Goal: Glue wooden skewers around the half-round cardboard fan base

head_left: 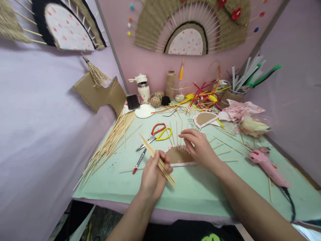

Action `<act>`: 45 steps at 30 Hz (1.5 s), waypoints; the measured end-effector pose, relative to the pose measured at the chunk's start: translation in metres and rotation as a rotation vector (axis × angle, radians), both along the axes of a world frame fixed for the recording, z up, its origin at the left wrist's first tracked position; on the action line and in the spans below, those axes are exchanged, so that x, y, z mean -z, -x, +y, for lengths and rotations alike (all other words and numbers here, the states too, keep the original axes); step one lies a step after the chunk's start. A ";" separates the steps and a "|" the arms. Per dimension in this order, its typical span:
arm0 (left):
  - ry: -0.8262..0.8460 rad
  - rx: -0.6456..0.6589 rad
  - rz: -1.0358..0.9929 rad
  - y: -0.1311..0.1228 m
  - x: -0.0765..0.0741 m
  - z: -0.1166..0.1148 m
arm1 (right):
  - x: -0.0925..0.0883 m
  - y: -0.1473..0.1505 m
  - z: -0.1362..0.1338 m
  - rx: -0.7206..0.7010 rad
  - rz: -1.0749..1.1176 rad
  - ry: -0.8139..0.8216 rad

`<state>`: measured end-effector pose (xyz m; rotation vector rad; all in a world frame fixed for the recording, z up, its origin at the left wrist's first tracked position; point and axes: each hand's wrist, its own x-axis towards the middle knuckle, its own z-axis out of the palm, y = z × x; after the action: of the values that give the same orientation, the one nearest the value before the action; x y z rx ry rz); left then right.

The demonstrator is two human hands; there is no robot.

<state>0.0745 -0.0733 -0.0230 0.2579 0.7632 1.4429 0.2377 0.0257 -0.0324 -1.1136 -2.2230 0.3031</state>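
Gripping a bundle of sticks (148,146), the left hand (154,172) is near the front edge of the desk (112,183). The right hand (200,146), fingers loosely bent and apart, is over the cardboard half-circle (178,156), around midway between the side edges.

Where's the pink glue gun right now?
Head view, right side: the glue gun lies on the green tabletop, right of the right forearm, below the crumpled spotted fabric.

Left hand (155,170) grips a bundle of thin, pale wooden sticks (149,147). Right hand (199,145) is positioned at the right side of the semicircular brown cardboard panel (178,157).
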 end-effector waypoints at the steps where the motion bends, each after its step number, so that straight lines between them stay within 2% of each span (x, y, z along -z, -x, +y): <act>1: -0.059 -0.034 0.026 0.004 -0.006 -0.002 | -0.002 -0.002 -0.005 -0.011 0.056 0.017; 5: -0.178 -0.120 0.145 0.017 -0.028 -0.011 | -0.004 -0.004 -0.037 -0.129 0.225 0.203; 7: -0.186 -0.141 0.154 0.020 -0.032 -0.011 | -0.002 -0.001 -0.055 -0.197 0.276 0.322; 9: -0.169 -0.148 0.107 0.020 -0.030 -0.009 | -0.002 0.002 -0.070 -0.238 0.273 0.433; 12: -0.094 -0.139 0.005 0.013 -0.019 0.001 | -0.005 0.008 -0.078 -0.248 0.262 0.547; 17: 0.007 -0.113 -0.061 -0.001 -0.003 0.012 | -0.011 0.015 -0.062 -0.231 0.299 0.535; 26: -0.013 -0.046 -0.045 -0.006 0.006 0.006 | -0.016 0.031 -0.048 -0.202 0.143 0.558; 28: -0.017 -0.100 -0.012 -0.004 0.008 0.004 | -0.022 0.030 -0.036 -0.181 0.154 0.549; 30: -0.057 -0.217 0.039 0.000 0.009 0.001 | -0.029 0.030 -0.017 -0.103 0.151 0.510; 34: -0.117 -0.443 0.126 0.004 0.012 -0.006 | -0.031 0.042 0.019 0.003 -0.034 0.449; 39: -0.122 -0.453 0.144 0.003 0.020 -0.008 | -0.016 0.065 0.029 -0.007 -0.316 0.364; 45: -0.142 -0.449 0.156 0.002 0.027 -0.007 | -0.007 0.071 0.028 0.020 -0.429 0.341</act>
<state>0.0722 -0.0803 -0.0497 0.3241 0.8828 1.9225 0.1667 0.0533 -0.0256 -1.4952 -2.5966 0.4872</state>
